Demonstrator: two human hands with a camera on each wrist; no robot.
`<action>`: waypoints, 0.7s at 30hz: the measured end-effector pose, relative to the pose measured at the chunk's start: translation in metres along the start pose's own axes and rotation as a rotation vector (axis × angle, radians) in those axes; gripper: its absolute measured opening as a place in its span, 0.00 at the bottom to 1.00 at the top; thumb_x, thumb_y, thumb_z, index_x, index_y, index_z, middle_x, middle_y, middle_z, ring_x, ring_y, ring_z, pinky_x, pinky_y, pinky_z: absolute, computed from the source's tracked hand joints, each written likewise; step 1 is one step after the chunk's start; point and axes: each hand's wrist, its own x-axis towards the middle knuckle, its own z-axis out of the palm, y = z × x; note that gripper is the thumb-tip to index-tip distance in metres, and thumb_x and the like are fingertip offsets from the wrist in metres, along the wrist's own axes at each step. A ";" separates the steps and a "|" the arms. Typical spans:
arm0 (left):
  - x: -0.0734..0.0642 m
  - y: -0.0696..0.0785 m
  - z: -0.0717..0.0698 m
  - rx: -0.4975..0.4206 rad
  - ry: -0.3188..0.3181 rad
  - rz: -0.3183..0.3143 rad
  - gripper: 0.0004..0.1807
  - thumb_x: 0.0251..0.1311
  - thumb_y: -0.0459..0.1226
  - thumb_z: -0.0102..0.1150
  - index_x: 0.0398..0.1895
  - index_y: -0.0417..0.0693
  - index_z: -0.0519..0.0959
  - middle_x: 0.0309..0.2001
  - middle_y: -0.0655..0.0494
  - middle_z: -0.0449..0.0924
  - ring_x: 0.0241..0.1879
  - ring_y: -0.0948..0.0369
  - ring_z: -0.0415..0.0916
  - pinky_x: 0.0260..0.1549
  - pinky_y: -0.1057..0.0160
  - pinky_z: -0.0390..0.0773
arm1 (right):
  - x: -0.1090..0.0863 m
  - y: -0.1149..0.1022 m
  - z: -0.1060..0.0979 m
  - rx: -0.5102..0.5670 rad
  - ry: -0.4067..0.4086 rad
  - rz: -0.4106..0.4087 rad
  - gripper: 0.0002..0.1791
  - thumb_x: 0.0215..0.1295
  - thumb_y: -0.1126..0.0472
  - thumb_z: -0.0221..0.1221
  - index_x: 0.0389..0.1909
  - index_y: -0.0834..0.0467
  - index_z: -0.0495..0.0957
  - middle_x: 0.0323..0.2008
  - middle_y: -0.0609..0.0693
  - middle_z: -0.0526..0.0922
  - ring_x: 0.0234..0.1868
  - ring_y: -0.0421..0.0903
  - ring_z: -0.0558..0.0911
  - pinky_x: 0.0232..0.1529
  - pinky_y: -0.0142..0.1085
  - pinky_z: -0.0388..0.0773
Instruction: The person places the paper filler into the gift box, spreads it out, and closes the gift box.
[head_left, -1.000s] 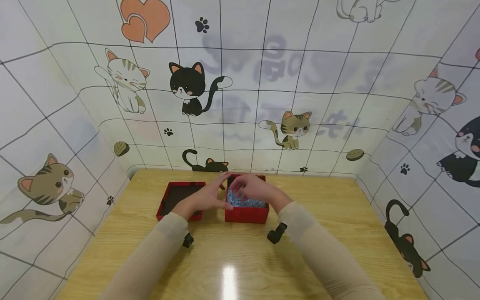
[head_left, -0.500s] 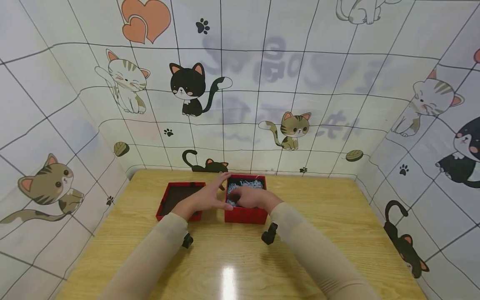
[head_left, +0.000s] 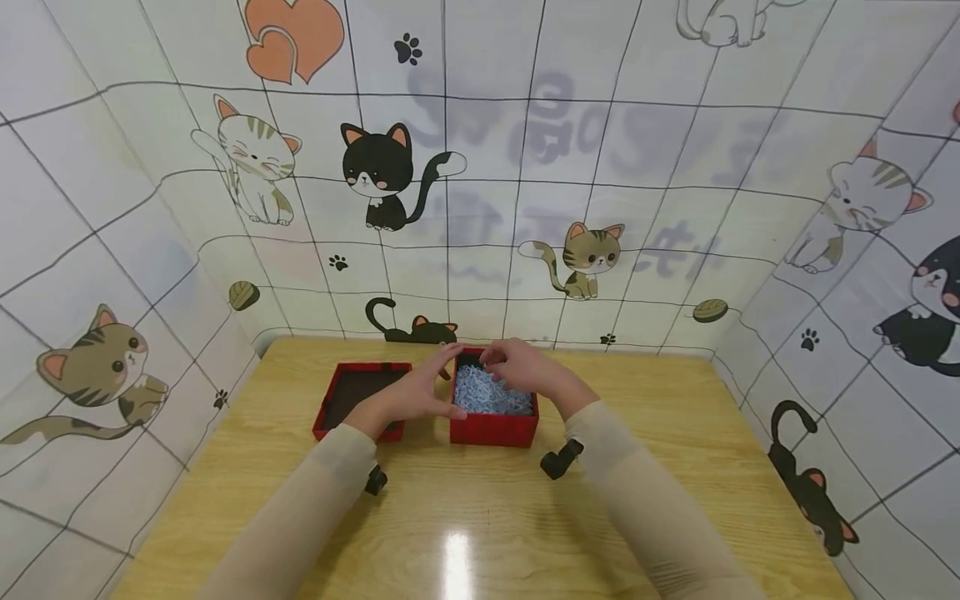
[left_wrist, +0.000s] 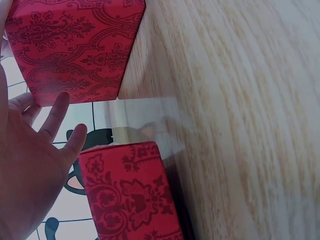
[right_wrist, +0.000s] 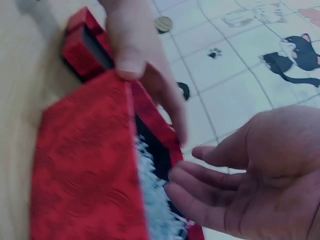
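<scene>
A red patterned gift box [head_left: 492, 431] stands uncovered on the wooden table, filled with light blue shredded paper [head_left: 487, 396]. My left hand [head_left: 411, 395] holds its left end, with the thumb at the near corner and the index finger at the far one. In the left wrist view, the other fingers [left_wrist: 56, 114] lie fairly straight alongside. Over the box's back right part hovers my right hand [head_left: 525, 369], fingers loosely bent. A thin pale strand shows beside those fingers in the right wrist view; no grip on anything is visible. Part of the filling is hidden beneath this hand.
Left of the box lies its red lid [head_left: 358, 367], dark inside face up, partly covered by my left hand. A cat-printed tiled wall covering [head_left: 480, 208] rises behind and on both sides of the table [head_left: 637, 467].
My right hand dipped into the shredded paper and has come back up, toward the back right of the box. The filling looks more level. My left hand has stayed in place.
</scene>
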 end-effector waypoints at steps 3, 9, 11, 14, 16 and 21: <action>0.001 0.000 0.000 0.011 0.001 0.003 0.69 0.58 0.59 0.83 0.93 0.64 0.44 0.92 0.52 0.37 0.90 0.48 0.33 0.79 0.28 0.55 | 0.001 0.003 -0.011 -0.046 0.039 0.023 0.19 0.83 0.68 0.53 0.69 0.68 0.78 0.64 0.66 0.83 0.46 0.58 0.86 0.47 0.43 0.87; 0.000 0.000 0.000 0.002 -0.001 0.004 0.69 0.58 0.57 0.84 0.93 0.62 0.45 0.92 0.52 0.37 0.90 0.48 0.33 0.79 0.28 0.55 | 0.011 0.008 -0.015 -0.188 -0.013 0.094 0.25 0.81 0.63 0.56 0.73 0.69 0.76 0.68 0.65 0.81 0.54 0.55 0.84 0.60 0.50 0.85; 0.001 0.000 0.000 0.002 -0.003 0.009 0.69 0.58 0.56 0.84 0.93 0.63 0.45 0.92 0.52 0.37 0.90 0.48 0.34 0.79 0.28 0.56 | 0.014 0.009 -0.012 -0.216 -0.031 0.124 0.27 0.82 0.61 0.56 0.75 0.70 0.75 0.71 0.65 0.79 0.60 0.57 0.83 0.67 0.53 0.82; 0.002 0.000 0.000 0.008 -0.002 0.014 0.68 0.59 0.57 0.83 0.93 0.64 0.45 0.92 0.55 0.36 0.90 0.48 0.36 0.79 0.29 0.57 | 0.019 0.012 -0.006 -0.226 -0.042 0.161 0.28 0.82 0.58 0.57 0.76 0.67 0.76 0.74 0.63 0.78 0.67 0.58 0.79 0.73 0.57 0.76; 0.002 0.001 0.000 0.018 0.000 0.009 0.69 0.58 0.59 0.83 0.93 0.66 0.45 0.92 0.57 0.36 0.90 0.49 0.36 0.79 0.29 0.57 | 0.023 0.017 0.000 -0.203 -0.054 0.175 0.27 0.81 0.58 0.60 0.75 0.64 0.77 0.74 0.61 0.78 0.70 0.58 0.78 0.75 0.58 0.73; 0.002 0.001 -0.001 0.027 0.002 -0.011 0.69 0.57 0.60 0.83 0.93 0.70 0.44 0.92 0.60 0.36 0.90 0.50 0.34 0.79 0.29 0.56 | 0.033 0.029 0.016 -0.138 -0.078 0.180 0.29 0.76 0.60 0.67 0.75 0.61 0.78 0.74 0.58 0.79 0.72 0.56 0.77 0.76 0.56 0.72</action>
